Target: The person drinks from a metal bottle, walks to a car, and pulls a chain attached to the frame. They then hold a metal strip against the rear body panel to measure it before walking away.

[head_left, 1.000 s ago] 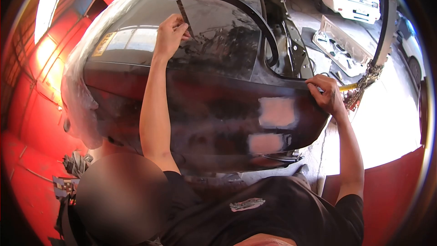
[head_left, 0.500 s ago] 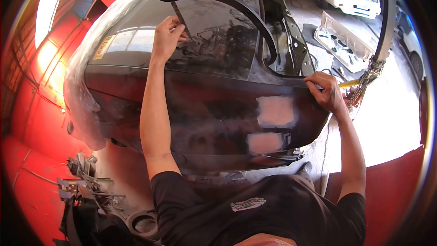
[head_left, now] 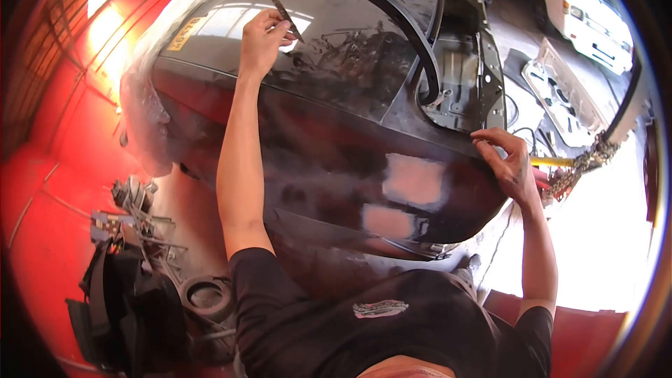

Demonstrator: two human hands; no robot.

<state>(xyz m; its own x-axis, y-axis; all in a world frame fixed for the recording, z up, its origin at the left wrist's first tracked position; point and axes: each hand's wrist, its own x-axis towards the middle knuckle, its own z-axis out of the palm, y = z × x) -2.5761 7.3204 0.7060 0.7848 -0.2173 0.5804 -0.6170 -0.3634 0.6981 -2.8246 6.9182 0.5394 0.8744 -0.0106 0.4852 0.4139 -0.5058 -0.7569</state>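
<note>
My left hand (head_left: 263, 42) is raised over the glossy dark glass (head_left: 329, 17) of a car body, its fingers pinching a thin, dark flat strip (head_left: 279, 8). The strip slants, with its lower end close to smudges on the glass. At the right, my right hand (head_left: 509, 162) is closed at the upper corner of the dark body panel (head_left: 315, 140), thumb and fingertips right at its edge. Two pale filler patches, one upper (head_left: 414, 180) and one lower (head_left: 388, 222), mark that panel. A curved black frame (head_left: 378, 1) arches over the glass between my hands.
Clear plastic sheeting (head_left: 143, 108) wraps the car's left end. Lower left lie a black bag-like bundle (head_left: 133, 308), loose metal parts (head_left: 133, 196) and a round ring (head_left: 208, 296). A chain (head_left: 584, 162), a pale panel (head_left: 563, 94) and a white van (head_left: 595, 10) are right.
The view has shifted, so the car sits differently in frame. The strip in my left hand now stands more clear of the black frame in view. My right hand stays at the panel's corner.
</note>
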